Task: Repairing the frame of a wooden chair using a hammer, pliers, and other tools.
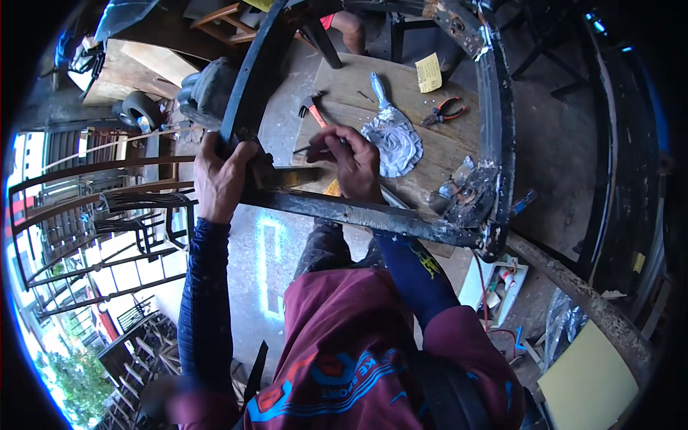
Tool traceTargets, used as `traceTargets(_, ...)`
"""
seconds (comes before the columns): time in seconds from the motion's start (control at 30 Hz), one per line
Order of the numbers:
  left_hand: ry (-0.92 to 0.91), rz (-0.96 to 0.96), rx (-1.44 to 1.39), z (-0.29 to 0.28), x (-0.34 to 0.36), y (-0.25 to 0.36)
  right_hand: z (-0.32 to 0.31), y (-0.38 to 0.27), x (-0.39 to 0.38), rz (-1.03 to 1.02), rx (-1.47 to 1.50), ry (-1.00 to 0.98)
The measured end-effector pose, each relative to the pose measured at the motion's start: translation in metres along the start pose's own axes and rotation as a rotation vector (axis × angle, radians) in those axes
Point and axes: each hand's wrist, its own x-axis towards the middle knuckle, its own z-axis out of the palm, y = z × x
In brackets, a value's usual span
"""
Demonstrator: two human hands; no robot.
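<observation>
Dark, worn, black-painted wooden frame (373, 215) is held up over a low bare-wood tabletop (344, 80), its near bar crossing above the near edge. Near L corner of frame is gripped by L hand (219, 178), fingers closed round the wood w/ thumb on the inner side; prob. clamped there so the piece is kept from tipping.

R hand (354, 163) is put up inside the frame opening, forearm passed under the near bar, prob. b/c the L corner joint is best reached from within. Its fingers are curled, thumb side turned twd that corner; a thin dark rod (304, 149) shows at the fingertips, but whether it's pinched can't be told.

Tools are prob. left within easy reach: claw hammer w/ orange-red handle (314, 110) by tabletop's L edge, orange-and-black pliers (445, 112) twd its R edge. Crumpled white cloth (395, 149) is set mid-tabletop, w/ pale-blue-handled tool (378, 89) resting against it, handle twd far edge; its head can't be made out. Yellow paper slip (428, 73) is laid nr far R corner.
</observation>
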Motion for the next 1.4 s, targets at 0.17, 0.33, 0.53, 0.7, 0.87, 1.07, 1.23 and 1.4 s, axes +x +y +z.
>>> traceTargets(0.17, -0.065, -0.109, -0.116, 0.001, -0.002, 0.009, 0.025, 0.010, 0.039, -0.172, -0.025, -0.239)
traceTargets(0.33, -0.054, -0.072, -0.083, 0.001, -0.003, 0.013, 0.027, 0.013, 0.041, -0.209, 0.022, -0.226)
traceTargets(0.53, -0.031, -0.074, -0.098, 0.002, -0.005, 0.014, 0.026, 0.005, 0.043, -0.298, -0.017, -0.247)
traceTargets(0.7, -0.039, -0.053, -0.041, 0.000, -0.004, 0.012, 0.028, 0.000, 0.051, -0.374, -0.031, -0.387)
traceTargets(0.87, -0.030, -0.054, -0.039, -0.001, -0.003, 0.011, 0.025, 0.003, 0.052, -0.314, -0.042, -0.280)
traceTargets(1.07, -0.029, -0.062, -0.053, 0.000, -0.004, 0.012, 0.023, 0.009, 0.046, -0.212, 0.028, -0.296)
traceTargets(1.23, -0.040, -0.089, -0.125, 0.002, -0.005, 0.013, 0.011, -0.006, 0.045, -0.277, -0.254, -0.440)
traceTargets(1.4, -0.073, -0.089, -0.103, 0.000, -0.004, 0.013, -0.015, -0.028, 0.060, -0.330, -0.427, -0.795)
